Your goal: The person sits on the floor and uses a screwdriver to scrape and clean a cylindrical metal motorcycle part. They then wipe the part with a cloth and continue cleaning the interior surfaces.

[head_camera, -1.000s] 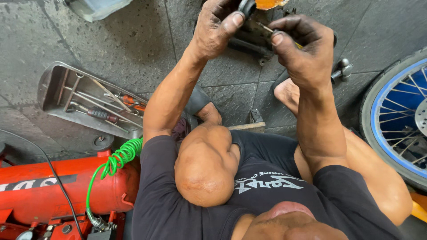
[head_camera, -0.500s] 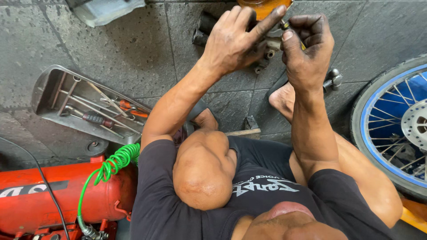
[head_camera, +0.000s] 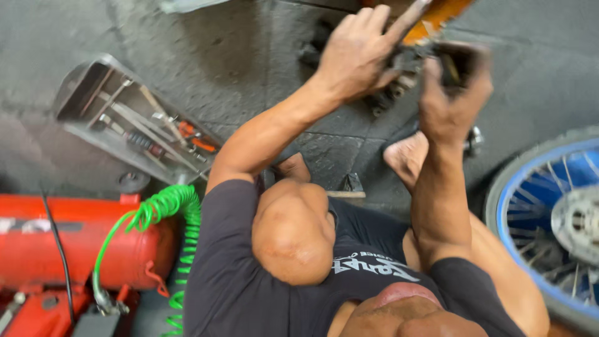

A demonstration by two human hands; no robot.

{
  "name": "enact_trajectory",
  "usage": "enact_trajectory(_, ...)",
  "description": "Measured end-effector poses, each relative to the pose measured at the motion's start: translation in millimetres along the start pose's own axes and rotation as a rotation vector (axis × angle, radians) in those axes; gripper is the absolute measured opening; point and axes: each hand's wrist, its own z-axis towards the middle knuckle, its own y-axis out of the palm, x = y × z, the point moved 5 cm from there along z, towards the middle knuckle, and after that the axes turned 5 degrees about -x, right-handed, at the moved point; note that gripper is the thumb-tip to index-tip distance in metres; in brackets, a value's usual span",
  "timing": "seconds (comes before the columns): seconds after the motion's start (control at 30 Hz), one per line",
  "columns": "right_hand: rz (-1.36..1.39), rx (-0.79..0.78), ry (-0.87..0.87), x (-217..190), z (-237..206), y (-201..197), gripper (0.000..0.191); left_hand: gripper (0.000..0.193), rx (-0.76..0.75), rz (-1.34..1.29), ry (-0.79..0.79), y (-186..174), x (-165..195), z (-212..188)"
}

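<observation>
Near: person squats on the concrete floor [head_camera: 206,68], knee up, dark shirt. Near left, a red compressor tank [head_camera: 68,243] with a green coiled hose [head_camera: 181,212] running off it. Near right, a blue-rimmed spoked wheel [head_camera: 549,218], well apart from both hands.

Mid left: open metal tool tray [head_camera: 134,128] lying on the floor, spanners and orange-handled pliers inside. Nobody reaching for it.

Far, top centre: both hands are up at a dark, greasy part [head_camera: 405,59] next to an orange piece [head_camera: 437,19] at the frame edge. Left hand [head_camera: 362,53] lies spread over the part, fingers extended, one pointing up towards the orange piece, not wrapped around anything. Right hand [head_camera: 452,103] is curled around something small and dark; motion blur, so I can't tell what it is or how firm the hold is. Hands sit close together, not touching.

Judgement: mid-step on the part itself, bracing with the left, working a small piece with the right. Next move calls for a steady left-hand brace and fine alignment from the right.
</observation>
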Motion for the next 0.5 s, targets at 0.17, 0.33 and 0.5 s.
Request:
enact_trajectory(0.17,0.789,0.128,0.426,19.7,-3.8,20.0,0.013,0.115,0.149,0.026,0.099,-10.5,5.3,-15.0)
enact_trajectory(0.33,1.335,-0.030,0.737,33.6,-17.4,21.6,0.026,0.110,0.169,0.152,-0.014,-6.6,-9.8,-23.2)
enact_trajectory(0.5,1.253,0.022,0.649,48.0,-21.3,10.7,0.023,0.084,0.369,0.085,-0.148,-31.1,-59.1,-52.1)
